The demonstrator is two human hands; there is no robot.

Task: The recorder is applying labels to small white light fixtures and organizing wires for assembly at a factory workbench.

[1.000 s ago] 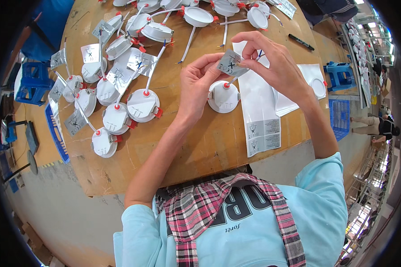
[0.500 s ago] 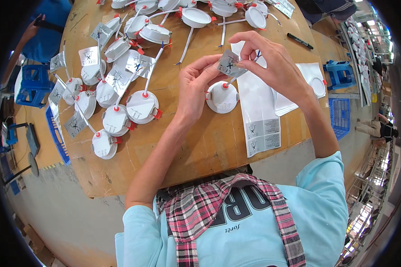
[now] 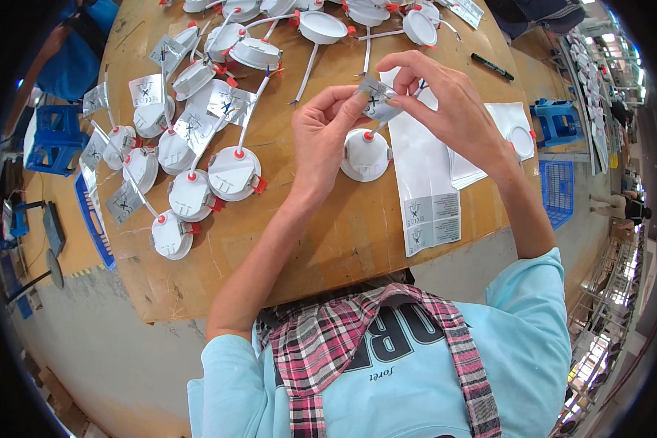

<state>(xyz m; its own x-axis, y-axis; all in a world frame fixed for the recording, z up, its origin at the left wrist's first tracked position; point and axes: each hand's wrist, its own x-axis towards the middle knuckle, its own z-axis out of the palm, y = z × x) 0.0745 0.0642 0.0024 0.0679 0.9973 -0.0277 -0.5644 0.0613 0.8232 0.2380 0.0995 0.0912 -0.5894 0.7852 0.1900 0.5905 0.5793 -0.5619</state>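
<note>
A small silver label [image 3: 381, 109] with dark print is held up over the table between my two hands. My left hand [image 3: 327, 139] pinches its left side between thumb and fingers. At the label's right edge, my right hand [image 3: 452, 106] has its thumb and index finger closed, with the other fingers curled above. Below them a round white downlight [image 3: 367, 159] lies back side up, its short cable [image 3: 372, 134] rising from a red fitting toward the label. Blue wire ends show by my right fingers. Part of the cable is hidden behind the label and fingers.
Several labelled downlights [image 3: 232, 175] lie on the left of the wooden table [image 3: 285, 255], more at the far side. White label sheets [image 3: 429, 175] lie to the right, near another lamp [image 3: 520, 142]. A black marker [image 3: 492, 66] is at far right. Blue stools flank the table.
The label has tilted and turned between my fingers, its right edge now lower. My left hand has shifted slightly; the right stays nearly in place.
</note>
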